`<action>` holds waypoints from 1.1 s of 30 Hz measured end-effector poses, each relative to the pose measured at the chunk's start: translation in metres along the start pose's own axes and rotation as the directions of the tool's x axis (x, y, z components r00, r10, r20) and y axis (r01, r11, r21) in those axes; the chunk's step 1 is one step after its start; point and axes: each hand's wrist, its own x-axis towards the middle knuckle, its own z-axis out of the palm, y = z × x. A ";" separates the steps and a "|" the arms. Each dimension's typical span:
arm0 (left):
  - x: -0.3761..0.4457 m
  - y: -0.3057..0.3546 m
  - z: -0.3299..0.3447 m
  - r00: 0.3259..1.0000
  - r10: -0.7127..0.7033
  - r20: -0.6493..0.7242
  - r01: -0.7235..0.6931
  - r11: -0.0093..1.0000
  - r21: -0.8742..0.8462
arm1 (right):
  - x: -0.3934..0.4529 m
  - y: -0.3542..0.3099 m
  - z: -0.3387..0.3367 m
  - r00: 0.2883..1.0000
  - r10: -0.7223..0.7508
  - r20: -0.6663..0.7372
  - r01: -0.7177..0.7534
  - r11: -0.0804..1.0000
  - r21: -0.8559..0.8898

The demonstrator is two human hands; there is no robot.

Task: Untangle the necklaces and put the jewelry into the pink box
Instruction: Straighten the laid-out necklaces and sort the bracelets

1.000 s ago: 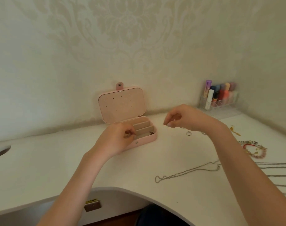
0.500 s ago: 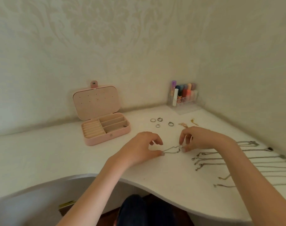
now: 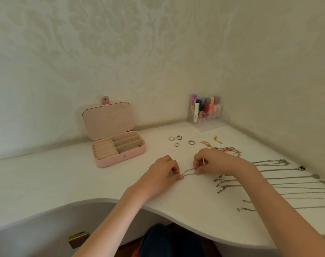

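Observation:
A thin silver chain (image 3: 189, 171) stretches between my two hands on the white desk (image 3: 69, 179). My left hand (image 3: 162, 171) pinches its left end; my right hand (image 3: 211, 161) pinches the other end. The pink box (image 3: 119, 134) stands open to the left, lid up, with ring rolls and compartments inside. Several silver necklaces (image 3: 288, 180) lie in straight rows to the right. Several rings (image 3: 178, 140) lie behind my hands, with gold earrings (image 3: 217, 139) and beaded bracelets (image 3: 228, 150) beyond my right hand.
A clear organizer (image 3: 206, 112) with coloured tubes stands in the back corner against the wall. The desk's curved front edge (image 3: 176, 219) runs just below my forearms. Walls close in at the back and right.
One second ago my left hand was at the pink box and my right hand hovered above the rings. Both hands came down to the desk and took hold of the chain; the view shifted right.

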 end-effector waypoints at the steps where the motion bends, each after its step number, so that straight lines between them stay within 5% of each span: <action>1: 0.000 0.000 0.001 1.000 -0.001 0.005 0.001 1.000 0.003 | 0.000 0.000 0.001 1.000 -0.018 -0.012 0.018 1.000 -0.008; 6: 0.002 0.002 -0.002 0.996 -0.074 -0.046 0.064 0.978 -0.200 | 0.002 -0.013 -0.002 0.970 -0.097 -0.222 0.165 0.934 0.316; 10: 0.010 0.011 -0.008 0.982 -0.185 0.022 0.153 0.731 -0.665 | 0.006 -0.035 -0.015 0.931 -0.118 -0.345 0.295 0.798 0.525; 15: 0.002 0.006 -0.020 0.975 -0.224 0.006 0.134 0.562 -0.816 | 0.017 -0.044 -0.029 0.875 0.056 -0.481 0.374 0.555 0.743; 18: -0.006 -0.012 -0.030 0.968 -0.251 -0.029 0.125 0.578 -0.807 | 0.026 -0.043 -0.039 0.828 0.219 -0.516 0.370 0.478 0.797; 24: -0.023 -0.054 -0.060 0.914 -0.349 -0.206 0.122 0.722 -0.681 | 0.057 -0.046 -0.042 0.748 0.339 -0.570 0.379 0.487 0.787; 33: -0.022 -0.078 -0.108 0.783 -0.303 -0.544 0.157 0.942 -0.298 | 0.110 -0.109 -0.036 0.781 0.131 -0.611 0.444 0.571 0.690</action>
